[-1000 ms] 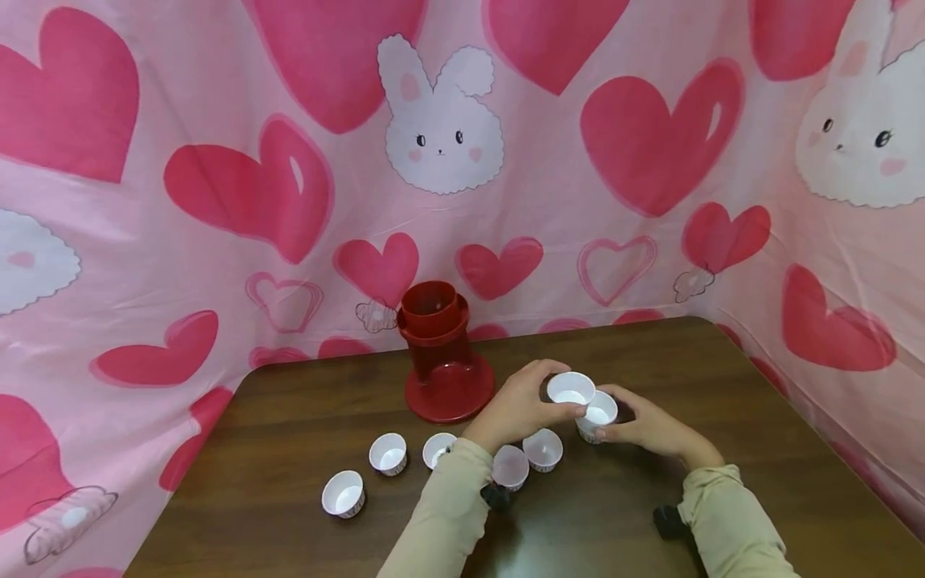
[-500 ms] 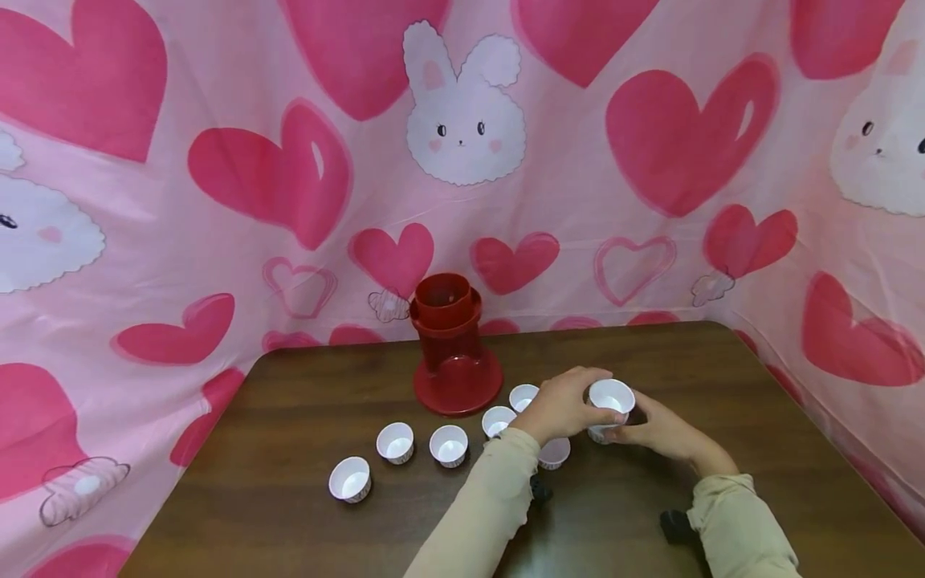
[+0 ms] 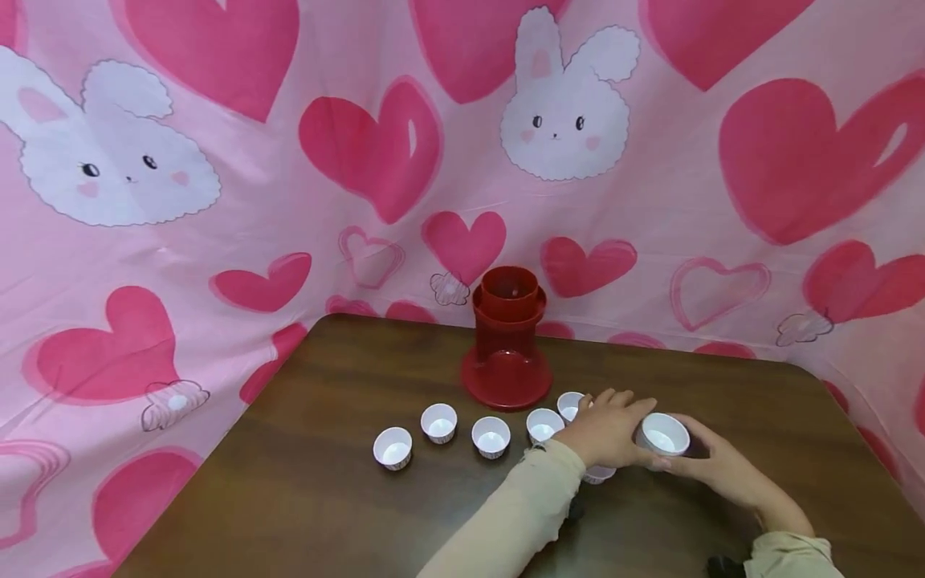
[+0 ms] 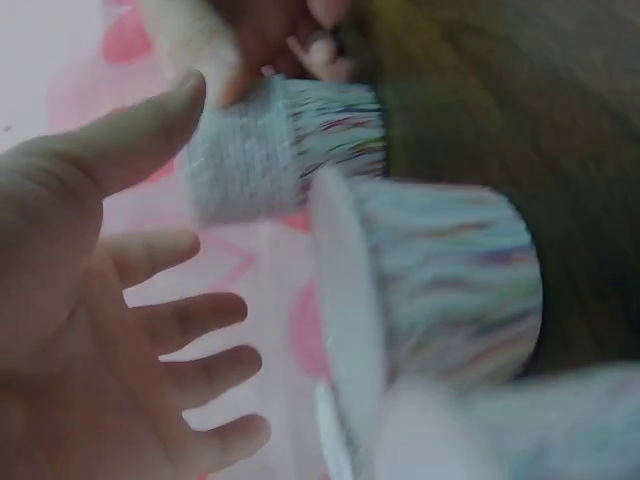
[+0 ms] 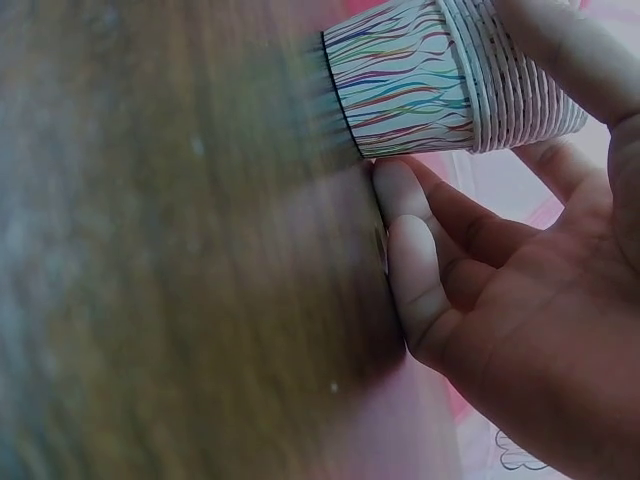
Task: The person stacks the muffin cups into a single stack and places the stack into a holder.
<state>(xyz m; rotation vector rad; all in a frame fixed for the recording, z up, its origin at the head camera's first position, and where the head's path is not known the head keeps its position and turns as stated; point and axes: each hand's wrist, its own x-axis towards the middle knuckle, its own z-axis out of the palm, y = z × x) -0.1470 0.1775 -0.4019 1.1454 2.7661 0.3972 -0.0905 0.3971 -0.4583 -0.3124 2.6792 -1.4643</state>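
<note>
A stack of nested white paper baking cups, printed with coloured wavy lines, stands on the table. My right hand grips it at the rims between thumb and fingers; the stacked rims show in the right wrist view. My left hand is just left of the stack, its fingers spread and holding nothing, as the left wrist view shows. Past its fingertips in that view, a single paper cup stands close by. In the head view, the left hand and sleeve partly cover a cup beneath them.
Several single paper cups stand in a loose row leftward on the brown wooden table. Behind them is a red holder with a round base. A pink heart-and-rabbit cloth hangs behind the table.
My left hand lowered its paper cup into the stack in the right hand, then let go, its fingers spreading. The head view has swung left, shifting everything rightward in frame.
</note>
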